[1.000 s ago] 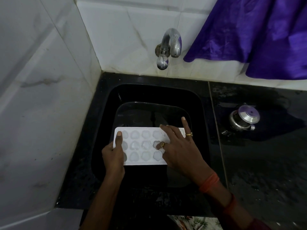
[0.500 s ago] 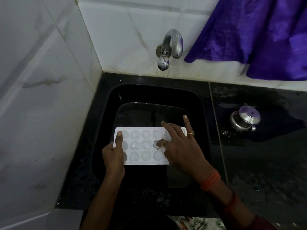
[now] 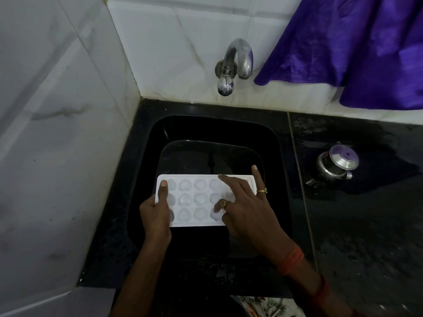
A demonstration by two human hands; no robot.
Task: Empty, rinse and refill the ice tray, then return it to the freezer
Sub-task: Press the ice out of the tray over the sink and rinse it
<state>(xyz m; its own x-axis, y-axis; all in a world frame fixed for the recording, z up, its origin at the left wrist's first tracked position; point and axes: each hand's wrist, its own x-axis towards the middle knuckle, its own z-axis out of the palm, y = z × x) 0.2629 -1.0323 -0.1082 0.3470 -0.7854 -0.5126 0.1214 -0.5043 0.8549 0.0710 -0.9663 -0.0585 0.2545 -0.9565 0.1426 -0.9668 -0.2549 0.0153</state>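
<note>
ice tray (image 3: 196, 200) held level over the sink (image 3: 142, 179) so spill lands in basin; left hand (image 3: 155, 216) clamps its left end, thumb on top, to steady it; right hand (image 3: 249, 216) spread flat, pressing right-side cells, prob to loosen cubes; tap (image 3: 235, 60) at far wall not running

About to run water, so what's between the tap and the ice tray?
Head view: just the bare back wall and floor of the black sink, nothing else between tap and ice tray.
</note>
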